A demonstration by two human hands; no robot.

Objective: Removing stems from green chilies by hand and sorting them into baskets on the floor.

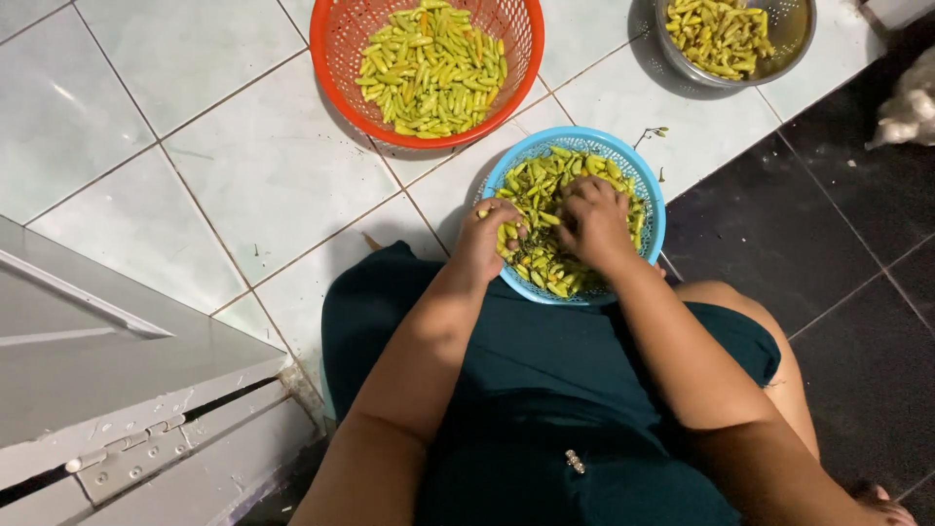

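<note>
Both hands are in the blue basket (651,200), close together among green chillies (545,190). The left hand (490,237) is curled at the near-left rim, fingers closed around a chilli. The right hand (594,222) rests palm-down on the heap, fingers bent into it; whether it grips anything cannot be told. The basket stands on the white tile floor (195,146) at the person's lap. Beyond it are a red basket (336,58) and a metal bowl (794,39), both holding chillies.
</note>
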